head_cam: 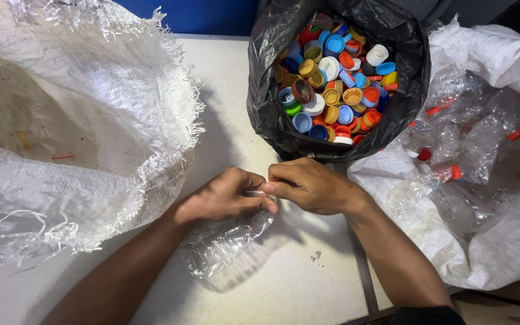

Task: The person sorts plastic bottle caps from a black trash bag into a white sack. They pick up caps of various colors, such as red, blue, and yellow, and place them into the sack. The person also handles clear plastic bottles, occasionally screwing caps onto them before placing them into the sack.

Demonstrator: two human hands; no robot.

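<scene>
The left hand (227, 195) is clenched around the neck end of a crushed clear plastic bottle (227, 244), thumb pressed along the top, fingers curled underneath. The bottle's crumpled body trails from that hand back toward the person, lying across the white table (284, 283) just below the left wrist. The right hand (311, 186) meets the left at the bottle's mouth; its fingertips (270, 188) pinch together there, touching the left thumb, closed on the neck or on something at the neck. Whether a cap sits under those fingers cannot be told, since the fingers cover the spot. Directly beyond the right hand, just past the knuckles, stands a black plastic bag (272, 72), open at the top and filled with loose bottle caps (332, 84) in blue, orange, yellow, white, red and green. Outboard of the right forearm lies a white woven sack (501, 241), open, holding clear crushed bottles (464, 150), several with red or orange caps on them. Outboard of the left hand, and beyond it, a second white woven sack (121, 120) with a frayed edge gapes open; its inside looks mostly bare apart from a few small scraps. Both forearms rest low over the table.
</scene>
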